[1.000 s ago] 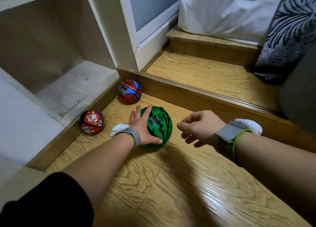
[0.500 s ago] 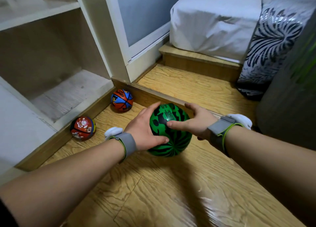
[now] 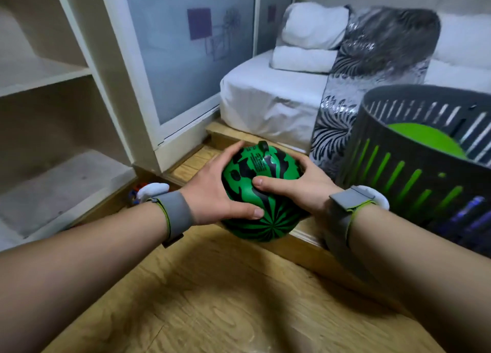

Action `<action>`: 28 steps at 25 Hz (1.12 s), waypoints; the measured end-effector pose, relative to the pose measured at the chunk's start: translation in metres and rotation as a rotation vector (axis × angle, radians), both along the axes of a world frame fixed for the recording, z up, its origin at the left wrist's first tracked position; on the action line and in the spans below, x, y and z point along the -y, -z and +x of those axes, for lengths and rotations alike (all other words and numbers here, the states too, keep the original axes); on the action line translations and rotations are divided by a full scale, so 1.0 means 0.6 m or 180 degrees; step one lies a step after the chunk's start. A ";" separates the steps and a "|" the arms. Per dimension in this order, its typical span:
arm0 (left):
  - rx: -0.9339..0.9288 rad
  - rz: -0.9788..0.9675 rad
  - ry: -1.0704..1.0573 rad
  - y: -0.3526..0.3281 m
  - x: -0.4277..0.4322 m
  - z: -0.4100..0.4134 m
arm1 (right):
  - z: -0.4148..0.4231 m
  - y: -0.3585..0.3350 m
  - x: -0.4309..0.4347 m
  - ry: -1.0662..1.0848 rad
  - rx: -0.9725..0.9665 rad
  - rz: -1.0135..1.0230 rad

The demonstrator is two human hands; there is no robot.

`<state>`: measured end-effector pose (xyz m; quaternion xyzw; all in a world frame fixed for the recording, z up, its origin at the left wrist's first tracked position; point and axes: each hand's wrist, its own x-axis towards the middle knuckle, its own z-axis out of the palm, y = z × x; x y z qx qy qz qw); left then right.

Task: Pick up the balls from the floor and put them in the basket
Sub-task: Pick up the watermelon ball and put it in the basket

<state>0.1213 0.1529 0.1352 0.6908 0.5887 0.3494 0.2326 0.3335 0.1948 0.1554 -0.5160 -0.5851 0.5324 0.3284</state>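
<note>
Basket (image 3: pixel 414 171), dark and slotted, stands at the right on the raised wooden step, already containing something bright green, and the green-and-black striped ball (image 3: pixel 261 193) is held clear of the floor (image 3: pixel 212 299) just left of its wall. To complete the step well, raise the ball above the rim, carry it rightward over the opening, and release both sides together. Left hand (image 3: pixel 212 190) and right hand (image 3: pixel 297 187) form a two-sided grip, fingers spread and pressed against opposite flanks of the ball.
</note>
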 end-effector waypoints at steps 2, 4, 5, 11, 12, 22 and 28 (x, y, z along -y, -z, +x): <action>0.0086 0.0104 -0.0003 -0.040 -0.019 0.022 | 0.026 -0.055 -0.011 0.0133 0.0040 0.0335; 0.0230 0.0187 -0.0099 -0.077 -0.031 0.037 | 0.043 -0.115 -0.020 0.0277 0.0022 0.0636; 0.0351 0.0198 -0.0150 -0.089 -0.034 0.040 | 0.045 -0.142 -0.025 0.0343 0.0064 0.0822; 0.0050 0.0283 -0.0031 -0.172 -0.063 0.109 | 0.123 -0.275 -0.068 0.0899 0.0506 0.1839; 0.0056 0.0338 0.0057 -0.181 -0.068 0.134 | 0.144 -0.282 -0.070 0.0998 0.0488 0.1859; -0.0557 0.0298 0.0541 -0.204 -0.143 0.366 | 0.375 -0.305 -0.048 0.1302 0.2687 0.1519; -0.1237 0.0177 0.0685 -0.169 -0.150 0.392 | 0.372 -0.278 -0.051 0.1540 0.3816 0.2656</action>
